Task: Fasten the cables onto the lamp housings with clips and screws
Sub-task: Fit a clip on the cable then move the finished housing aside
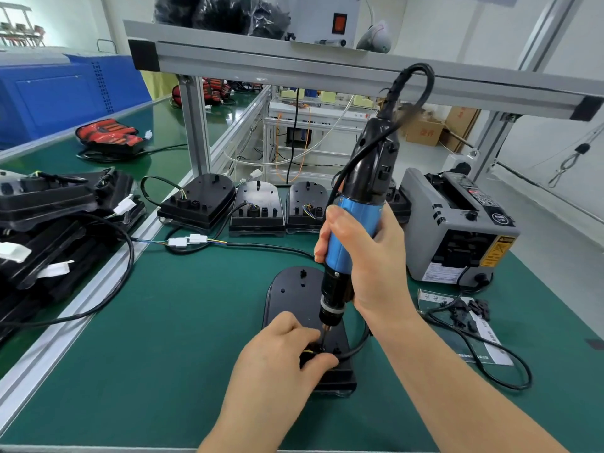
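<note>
The green table [163, 354] is carrying a lamp housing [287, 289] lying back up near the front edge, giving a flat seat. The right hand [369, 263] is gripping the screwdriver [354, 230] upright, its bit pointing straight down. The left hand [281, 351] is pinching the cable [358, 346] against the housing, probably pinning it for the screw.

The tape dispenser's [421, 230] yellow label [496, 253] is unreadably blurred.

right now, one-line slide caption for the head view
Right hand presses an electric screwdriver onto a lamp housing while the left hand pinches its cable.
</note>
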